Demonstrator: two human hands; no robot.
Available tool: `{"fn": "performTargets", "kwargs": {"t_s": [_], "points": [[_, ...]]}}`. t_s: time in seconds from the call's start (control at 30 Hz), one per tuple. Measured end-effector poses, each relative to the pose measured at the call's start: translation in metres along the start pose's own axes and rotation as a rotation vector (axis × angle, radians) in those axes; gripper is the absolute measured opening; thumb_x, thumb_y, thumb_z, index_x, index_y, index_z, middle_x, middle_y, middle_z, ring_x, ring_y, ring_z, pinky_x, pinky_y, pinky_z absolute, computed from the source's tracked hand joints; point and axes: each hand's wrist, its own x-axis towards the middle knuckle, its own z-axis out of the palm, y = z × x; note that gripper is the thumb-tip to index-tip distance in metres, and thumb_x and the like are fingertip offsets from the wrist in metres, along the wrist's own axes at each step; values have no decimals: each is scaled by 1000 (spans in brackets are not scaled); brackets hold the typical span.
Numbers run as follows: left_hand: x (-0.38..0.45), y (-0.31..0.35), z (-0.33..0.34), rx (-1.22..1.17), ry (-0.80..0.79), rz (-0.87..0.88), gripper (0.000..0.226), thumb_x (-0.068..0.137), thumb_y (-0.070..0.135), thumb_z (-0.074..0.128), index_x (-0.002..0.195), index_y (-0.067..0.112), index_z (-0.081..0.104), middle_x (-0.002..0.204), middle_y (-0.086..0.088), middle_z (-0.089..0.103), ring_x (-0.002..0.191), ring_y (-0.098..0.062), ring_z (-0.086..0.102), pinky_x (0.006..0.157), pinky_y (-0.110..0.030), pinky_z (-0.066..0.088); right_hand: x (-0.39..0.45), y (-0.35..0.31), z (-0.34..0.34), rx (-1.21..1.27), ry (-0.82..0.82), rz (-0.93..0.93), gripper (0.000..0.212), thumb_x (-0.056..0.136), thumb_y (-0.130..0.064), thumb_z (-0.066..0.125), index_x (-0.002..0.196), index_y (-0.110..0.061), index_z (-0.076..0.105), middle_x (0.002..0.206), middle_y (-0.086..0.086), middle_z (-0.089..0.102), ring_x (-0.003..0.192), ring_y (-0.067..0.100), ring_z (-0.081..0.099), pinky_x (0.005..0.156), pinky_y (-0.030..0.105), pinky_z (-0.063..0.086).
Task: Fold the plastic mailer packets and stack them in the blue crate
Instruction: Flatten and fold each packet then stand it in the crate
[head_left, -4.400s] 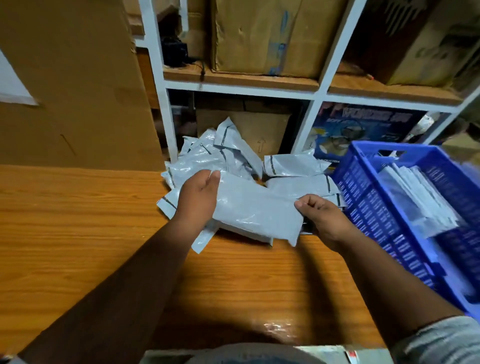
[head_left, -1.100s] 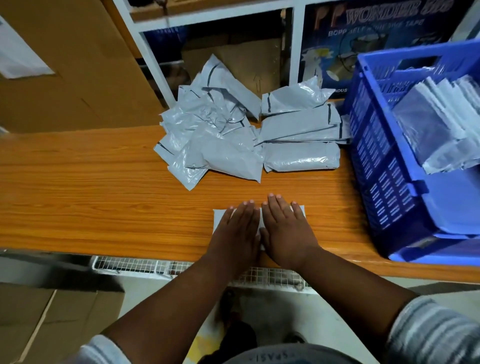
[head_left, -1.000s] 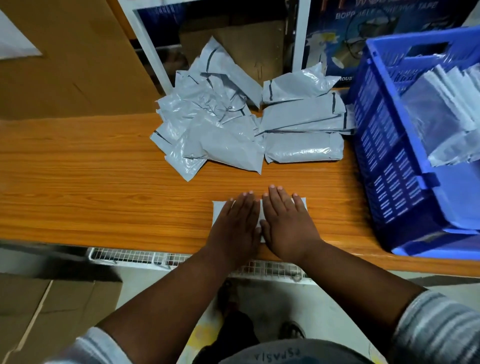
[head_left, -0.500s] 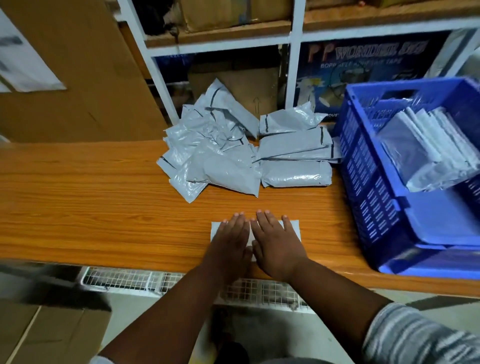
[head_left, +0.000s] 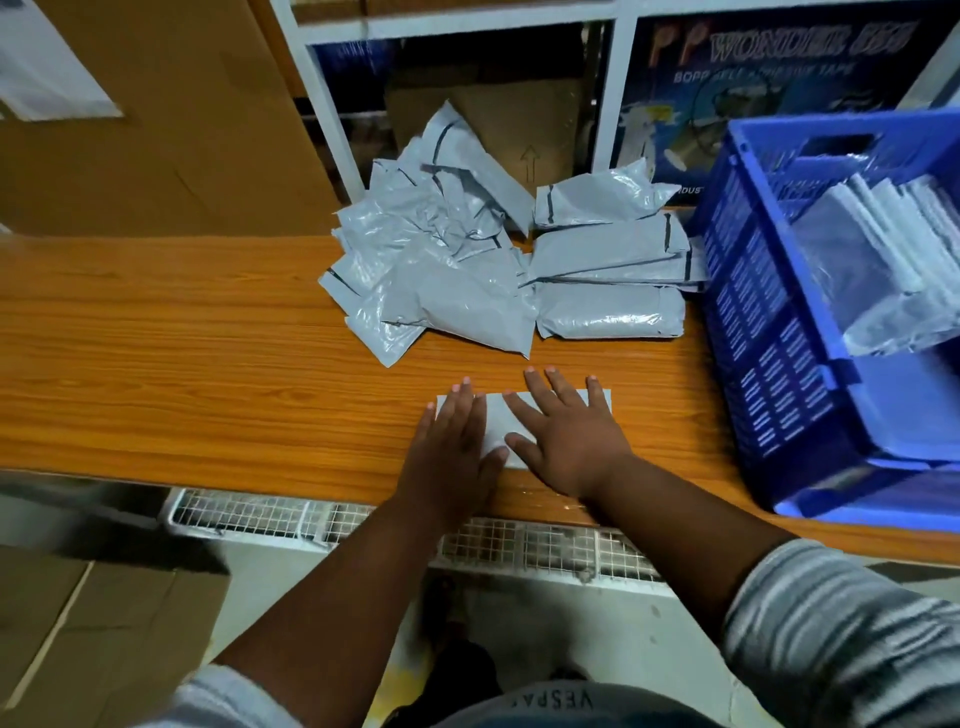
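Observation:
A folded grey mailer packet (head_left: 497, 423) lies flat near the front edge of the wooden table (head_left: 156, 374). My left hand (head_left: 452, 452) and my right hand (head_left: 563, 436) both press down on it with straight fingers, a strip of packet showing between them. Behind them sits a loose pile of grey mailer packets (head_left: 452, 280), with flatter packets (head_left: 610, 291) to its right. At the right stands the blue crate (head_left: 769, 322), tilted, with a row of folded packets (head_left: 883, 249) inside.
White shelving (head_left: 322, 93) with cardboard boxes and a dark blue tape carton (head_left: 753, 67) stands behind the table. A large cardboard sheet (head_left: 156, 130) leans at the left. Below the table's front edge runs a white wire rack (head_left: 363, 519).
The packet picked from the pile now lies folded under both flat hands. Since half a second ago my hands have slid slightly apart on it.

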Motion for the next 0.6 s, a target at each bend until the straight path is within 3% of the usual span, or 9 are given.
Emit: {"fn": "performTargets", "kwargs": {"t_s": [0.1,0.2,0.33,0.43,0.6], "points": [[-16,2,-2,31,48,26,81,109,63,35,170,13,21,179,-11,7,166,-32,8,131,-61,11,1,15,-10,-44,5,-47,69,107,-69,12,169,-40,8,180,5,-1,166,30,-5,125,71,0],[-26,1,0,145,1,101,86,108,71,26,170,12,24,178,-13,15,164,-34,15,127,-64,19,-10,4,-16,-16,79,-68,68,109,-64,20,170,-34,14,180,9,4,165,33,0,127,68,4],[-22,2,1,155,-20,73,79,107,59,30,168,9,28,177,-15,19,164,-35,16,124,-65,22,-25,-39,6,0,91,-105,70,110,-60,13,171,-27,14,179,8,11,166,33,3,127,69,6],[-23,-1,5,139,-22,98,82,104,59,34,167,7,31,176,-17,20,164,-37,17,125,-67,21,-22,-42,18,15,46,-56,74,108,-63,5,172,-27,5,180,5,3,166,33,-4,127,68,1],[-22,-4,0,114,-89,98,91,100,69,33,169,9,24,178,-15,13,165,-35,10,125,-69,19,-14,-35,16,41,-43,-92,84,102,-72,10,172,-26,1,180,3,-4,165,30,-10,129,65,-1]]}}
